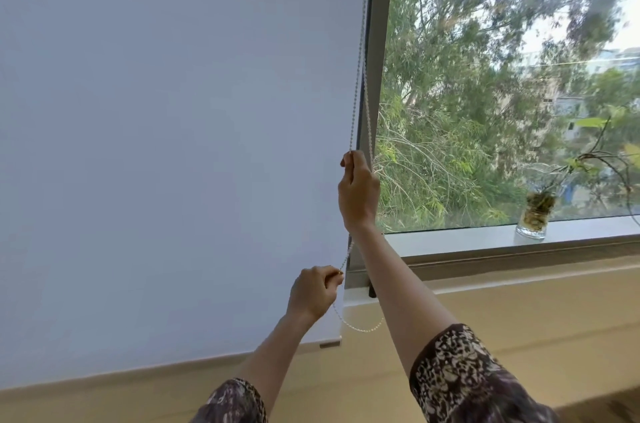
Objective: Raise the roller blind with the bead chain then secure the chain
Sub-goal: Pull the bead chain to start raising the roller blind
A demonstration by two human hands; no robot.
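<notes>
At the right edge of the roller blind point(166, 132), beside the window frame point(375, 42), the bead chain point(358, 59) hangs as a double strand, its bottom loop sagging slack below the left hand. The blind is down, its bottom bar below sill point(485, 242) level, so raising appears barely begun. The right hand point(356, 190) is raised high, arm nearly straight, fist closed around one strand. The left hand point(317, 291) sits lower and nearer the body, finger and thumb pinched on the same strand, wrist bent slightly. Recommended practice: draw one strand only, straight down in line with the run, alternating grips hand over hand; avoid pulling outward, which may unseat the beads. No chain hook or cleat is visible for securing.
</notes>
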